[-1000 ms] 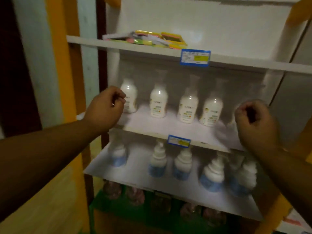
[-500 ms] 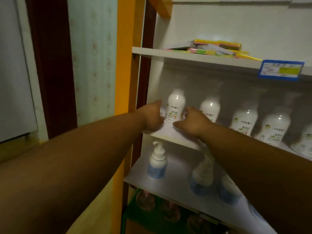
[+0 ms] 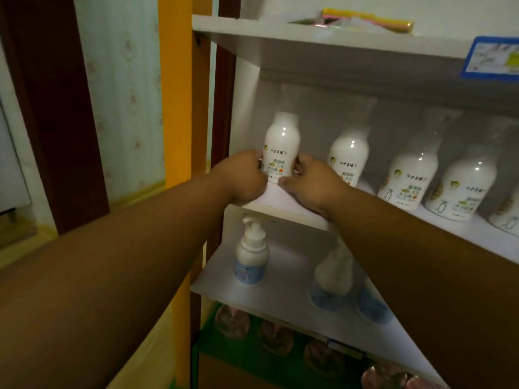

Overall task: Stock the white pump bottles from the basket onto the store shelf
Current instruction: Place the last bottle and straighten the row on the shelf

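Your left hand (image 3: 243, 175) and right hand (image 3: 311, 183) close around the leftmost white pump bottle (image 3: 281, 147) from either side, fingers curled against its lower label, as it stands upright at the left end of the middle shelf (image 3: 474, 234). The bottle is smooth, glossy plastic with rounded shoulders, a narrow neck and a printed label in green and orange; its top fades into shadow under the shelf above. To the right of that bottle, three similar white bottles (image 3: 348, 160) stand in a row on the same flat white board, each catching a small highlight. Above the held bottle, a blue price tag (image 3: 491, 58) is fixed to the front edge of the upper shelf (image 3: 309, 43), where flat, brightly coloured packets (image 3: 365, 21) lie. Below the held bottle, squat foam pump bottles (image 3: 252, 256) with pale blue bases sit on the lower shelf (image 3: 280, 293). Left of the held bottle runs an orange upright post (image 3: 175, 108), matte and straight-edged.
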